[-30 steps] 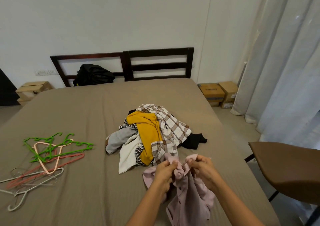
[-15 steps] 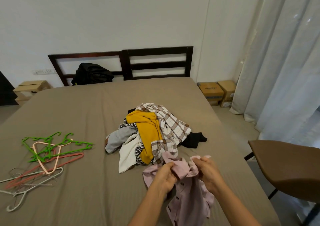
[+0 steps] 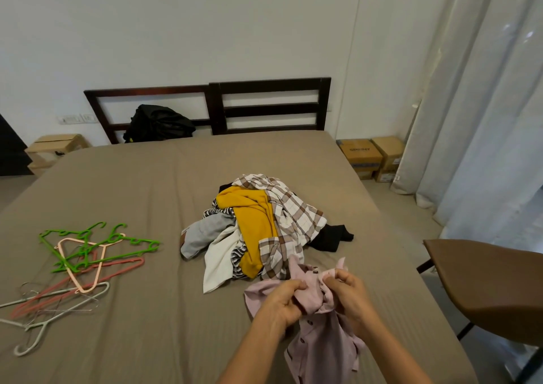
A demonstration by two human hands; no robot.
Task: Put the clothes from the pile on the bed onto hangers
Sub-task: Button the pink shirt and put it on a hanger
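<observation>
Pinching bunched pink shirt [image 3: 323, 351] with left grip [image 3: 282, 301] and right grip [image 3: 349, 298], lower centre of frame, just below pile [image 3: 255, 225]. Better to find the collar, shake flat, then fetch hangers [image 3: 88, 254] at lower left.

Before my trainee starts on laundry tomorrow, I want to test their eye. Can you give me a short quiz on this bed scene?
1. Multiple choice: what do the left hand and the right hand both grip? A) a blue towel B) a pale pink buttoned shirt C) a red sock.
2. True or false: the hangers lie on the bed, to the left of the clothes pile.
3. Fill in: the bundle against the headboard is ____ in colour.
Key: 1 B; 2 true; 3 black.
</observation>
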